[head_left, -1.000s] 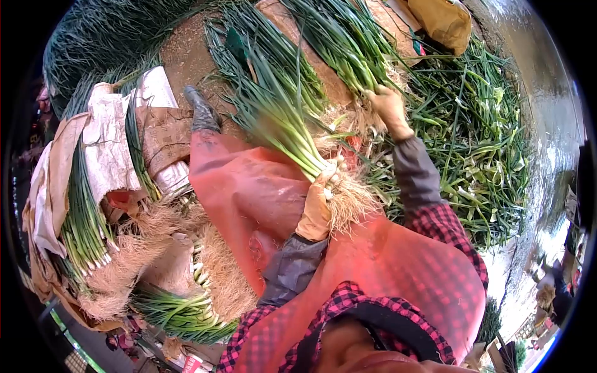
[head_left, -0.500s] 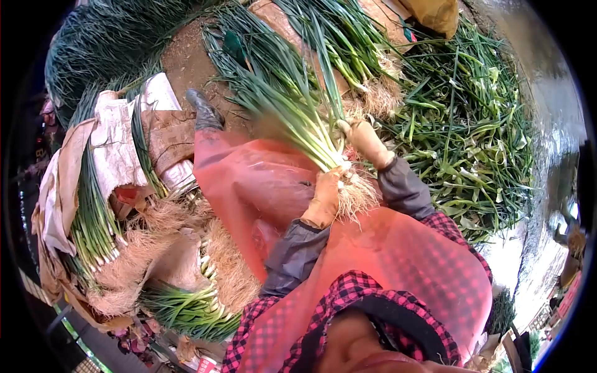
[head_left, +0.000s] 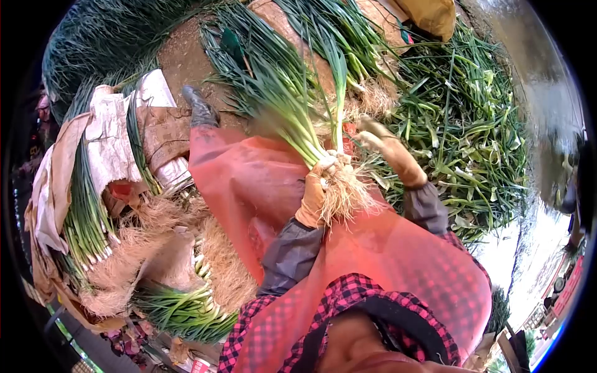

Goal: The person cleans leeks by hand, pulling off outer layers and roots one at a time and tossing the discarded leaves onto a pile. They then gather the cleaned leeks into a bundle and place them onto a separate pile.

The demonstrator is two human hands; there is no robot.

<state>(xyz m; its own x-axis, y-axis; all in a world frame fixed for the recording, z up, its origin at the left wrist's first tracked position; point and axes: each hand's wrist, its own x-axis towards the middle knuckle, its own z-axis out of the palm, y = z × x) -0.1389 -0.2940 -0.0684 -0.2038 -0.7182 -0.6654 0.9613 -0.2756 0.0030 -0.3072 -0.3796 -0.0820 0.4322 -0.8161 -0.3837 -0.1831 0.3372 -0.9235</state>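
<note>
Seated among the harvest, you grip a bunch of scallions in your gloved left hand. The fingers are closed tight just above the pale roots, which hang over your red apron, and the green tops fan up and away from you.

A second ago your right hand was stretched out to the heap of uncleaned scallions ahead. Half a second ago it was pressed against the bunch. Now it has come off and drawn to the right, over the litter of stripped leaves, with its gloved fingers loosely spread and nothing visible in them. One tall stalk stands upright at the near edge of the bunch where that hand just was, so the bundle looks one stalk fuller and rests in the left hand alone.

The bunch itself has barely shifted and sits above your lap, between your two arms.

To your left, finished bundles lie stacked roots outward among torn paper wrapping, with another bundle nearer your hip. Your boot points out across the bare ground beyond the apron's hem, and a brown sack sits at the far edge.
</note>
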